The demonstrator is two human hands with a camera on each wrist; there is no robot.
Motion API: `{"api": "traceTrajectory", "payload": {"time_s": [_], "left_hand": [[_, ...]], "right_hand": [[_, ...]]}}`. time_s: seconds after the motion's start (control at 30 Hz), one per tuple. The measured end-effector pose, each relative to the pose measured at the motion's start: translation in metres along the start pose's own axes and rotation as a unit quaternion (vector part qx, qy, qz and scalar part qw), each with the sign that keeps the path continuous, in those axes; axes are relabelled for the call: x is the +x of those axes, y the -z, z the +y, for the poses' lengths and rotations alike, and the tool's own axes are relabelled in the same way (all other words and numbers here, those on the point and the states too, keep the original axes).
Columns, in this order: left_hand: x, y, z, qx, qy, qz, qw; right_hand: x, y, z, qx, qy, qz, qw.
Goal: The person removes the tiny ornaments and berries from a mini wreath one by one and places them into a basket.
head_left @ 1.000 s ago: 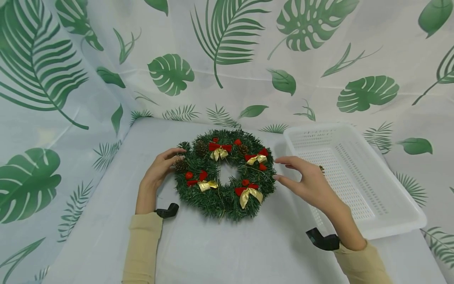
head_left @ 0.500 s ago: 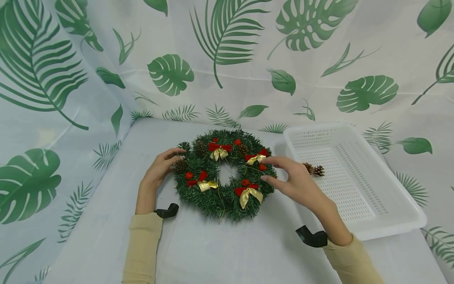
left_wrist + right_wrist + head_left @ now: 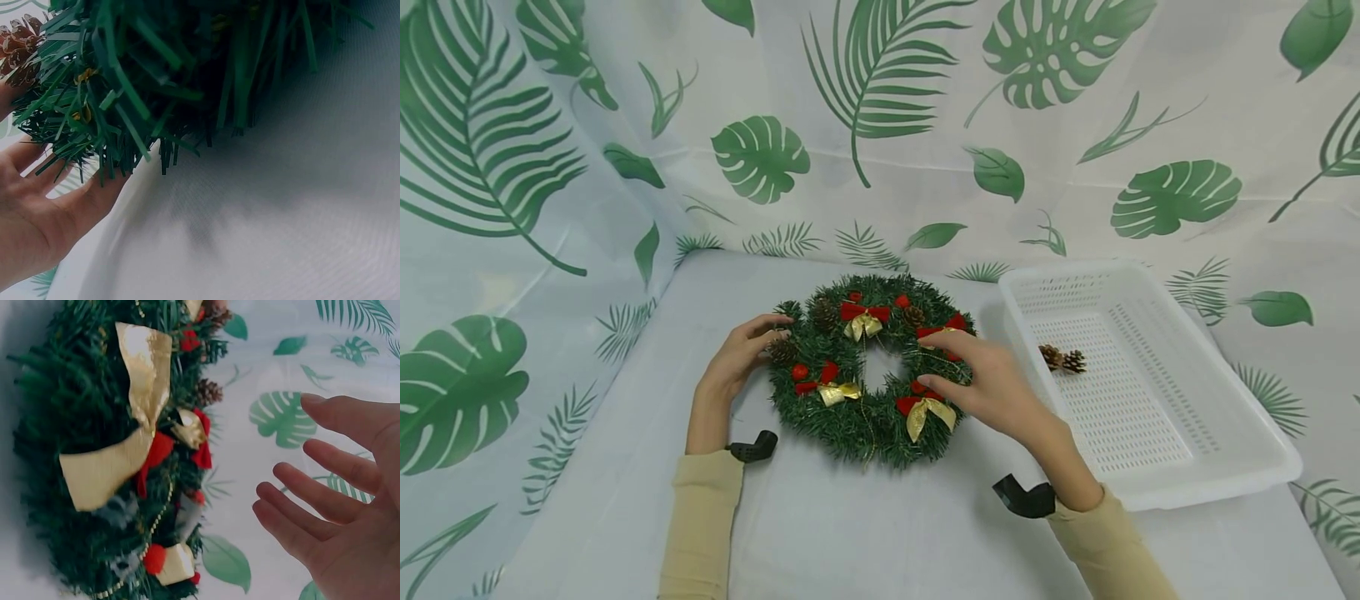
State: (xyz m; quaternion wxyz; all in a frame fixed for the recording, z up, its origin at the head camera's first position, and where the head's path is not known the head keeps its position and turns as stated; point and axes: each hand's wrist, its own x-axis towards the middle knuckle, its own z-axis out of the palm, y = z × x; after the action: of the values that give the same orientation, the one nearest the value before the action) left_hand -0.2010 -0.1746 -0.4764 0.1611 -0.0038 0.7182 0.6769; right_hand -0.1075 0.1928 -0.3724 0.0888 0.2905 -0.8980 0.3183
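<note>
1. Wreath point(image 3: 874, 371): a green needle ring with red and gold bows, small red balls and pine cones lies flat on the pale table point(image 3: 850, 533), between the person's two hands.
2. The left hand point(image 3: 739, 354) rests at the wreath's outer edge on its own side, fingertips among the needles just beside a pine cone point(image 3: 782, 348) fixed to the ring. The left wrist view shows relaxed, nearly straight fingers point(image 3: 37, 187) under the needle tips, curled round nothing.
3. The right hand point(image 3: 981, 379) lies over the opposite side of the wreath, palm down, fingers reaching toward the hole in the middle. From the head view its fingertips look to be over a red bow, but whether they touch it cannot be told.
4. In the right wrist view the right hand's fingers point(image 3: 325, 500) are spread and straight, holding nothing, with a visible gap between them and the greenery.
5. A gold and red bow point(image 3: 925, 408) sits on the wreath just below the right hand, toward the person.
6. A white perforated basket point(image 3: 1217, 467) stands on the far side of the right hand from the wreath, close beside the ring.
7. Two loose pine cones point(image 3: 1063, 358) lie inside the basket near its wall facing the right hand.
8. A leaf-printed cloth point(image 3: 880, 125) hangs beyond both hands.
</note>
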Motion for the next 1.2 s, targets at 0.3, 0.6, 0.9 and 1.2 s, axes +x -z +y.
{"api": "traceTrajectory", "payload": {"time_s": [0.3,0.6,0.9,1.2], "left_hand": [[0.000,-0.001,0.000,-0.002,-0.004,0.001,1.0000],[-0.001,0.000,-0.001,-0.001,-0.004,-0.002,1.0000],[-0.001,0.000,0.000,-0.005,-0.002,-0.002,1.0000],[-0.003,0.000,0.002,-0.001,-0.005,-0.001,1.0000]], "right_hand": [[0.010,-0.016,-0.009,0.031,-0.030,-0.028,0.999],[0.017,-0.029,-0.012,0.065,-0.030,-0.031,0.997],[0.024,-0.043,-0.013,0.072,-0.013,-0.017,0.997],[0.032,-0.054,-0.016,0.099,-0.017,-0.028,0.995]]}}
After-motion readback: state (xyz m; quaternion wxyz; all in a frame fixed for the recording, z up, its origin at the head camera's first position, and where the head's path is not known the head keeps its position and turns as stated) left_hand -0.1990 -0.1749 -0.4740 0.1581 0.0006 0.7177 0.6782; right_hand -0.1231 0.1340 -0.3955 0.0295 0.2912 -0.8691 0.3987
